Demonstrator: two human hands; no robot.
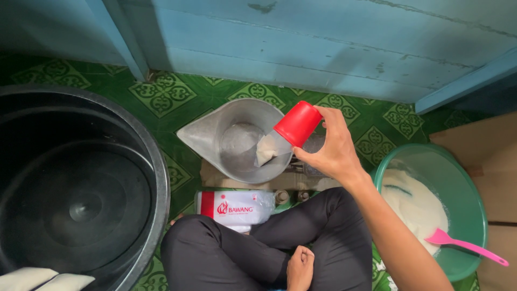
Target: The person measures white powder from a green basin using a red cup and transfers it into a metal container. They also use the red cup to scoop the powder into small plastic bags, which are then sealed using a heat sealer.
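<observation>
Right hand [331,148] raised over the lap, arm coming in from 5 o'clock, grip closed around a red cup [298,123] tipped mouth-down toward 8 o'clock. White grain [265,149] spills from the cup into a metal pan [237,141] directly beneath. Left hand [300,268] rests on the crossed legs at 6 o'clock, fingers loosely curled, holding nothing. Floor: green patterned tile [167,97]; blue wooden wall [323,43] at 12 o'clock. Large black tub [156,178] at 9 o'clock. Green basin [474,215] of white grain at 3 o'clock, pink scoop [463,245] lying in it. Sealed white-and-red bag [234,210] just below the pan.
</observation>
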